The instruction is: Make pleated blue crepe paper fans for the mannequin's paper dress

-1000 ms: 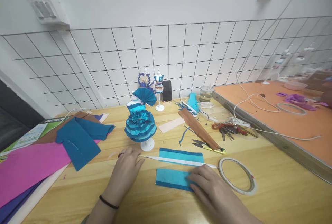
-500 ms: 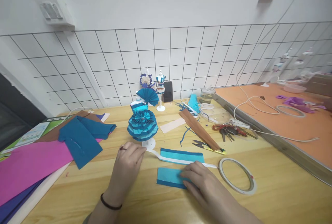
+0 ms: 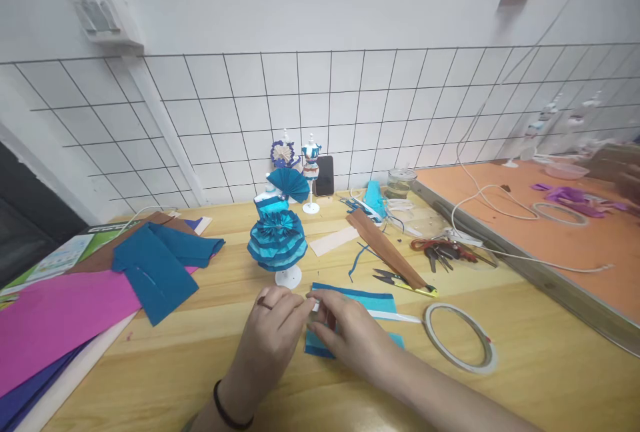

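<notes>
Near the middle of the tabletop (image 3: 525, 379), the left hand (image 3: 275, 335) and right hand (image 3: 353, 339) meet, the fingers of both pinched shut on the end of a white strip (image 3: 395, 316) (its far end reaches the tape roll (image 3: 489, 349)), above a blue paper piece (image 3: 314, 349) just in front of the paper dress (image 3: 277, 245).

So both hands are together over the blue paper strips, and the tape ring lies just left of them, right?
No: in the head view the tape ring lies right of the hands, not left. The left hand and right hand are together over the blue paper strips.
</notes>
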The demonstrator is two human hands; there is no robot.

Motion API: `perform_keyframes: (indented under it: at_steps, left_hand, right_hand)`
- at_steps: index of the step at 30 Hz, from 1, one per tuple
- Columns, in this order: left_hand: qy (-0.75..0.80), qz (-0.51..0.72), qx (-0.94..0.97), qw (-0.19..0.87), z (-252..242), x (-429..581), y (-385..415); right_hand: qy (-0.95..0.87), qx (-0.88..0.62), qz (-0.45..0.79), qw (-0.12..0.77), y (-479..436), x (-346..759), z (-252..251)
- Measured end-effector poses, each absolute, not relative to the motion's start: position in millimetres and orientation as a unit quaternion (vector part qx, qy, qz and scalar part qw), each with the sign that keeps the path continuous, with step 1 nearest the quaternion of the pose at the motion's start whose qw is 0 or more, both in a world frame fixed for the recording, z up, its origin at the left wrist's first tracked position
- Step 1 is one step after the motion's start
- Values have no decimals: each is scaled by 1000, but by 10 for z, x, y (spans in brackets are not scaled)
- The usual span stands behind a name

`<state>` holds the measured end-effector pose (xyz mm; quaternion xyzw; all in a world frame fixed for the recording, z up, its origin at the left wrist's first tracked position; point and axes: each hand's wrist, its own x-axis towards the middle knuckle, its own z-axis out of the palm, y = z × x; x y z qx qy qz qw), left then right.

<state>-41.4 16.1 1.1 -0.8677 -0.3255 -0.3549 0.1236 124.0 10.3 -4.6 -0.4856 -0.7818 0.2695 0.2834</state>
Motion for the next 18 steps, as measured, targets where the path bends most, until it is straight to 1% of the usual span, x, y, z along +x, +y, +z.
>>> perform_keyframes:
  at_steps: [2, 5, 8, 10, 12, 15, 18]
  left_hand:
    - [-317, -361, -871, 99, 8, -402, 141]
    - [-336, -374, -864, 2, -13, -412, 126]
    - [-413, -400, -809, -123, -72, -428, 165]
    - [-483, -393, -762, -177, -129, -421, 220]
    - [-526, -353, -746, -205, -186, -398, 277]
    - [-539, -294, -752, -241, -245, -357, 328]
    - [-535, -270, -766, -233, -275, -327, 335]
  right_hand:
    - [-773, -490, 283, 288, 144, 1207, -67]
    - [-756, -506, 305, 282, 162, 1265, -113]
    - [-771, -492, 307, 264, 133, 1393, -136]
    - [-792, -462, 308, 255, 104, 1467, -132]
    - [-804, -442, 310, 250, 81, 1511, -123]
    - [-811, -432, 306, 249, 64, 1529, -122]
    - [-814, -431, 302, 246, 62, 1529, -136]
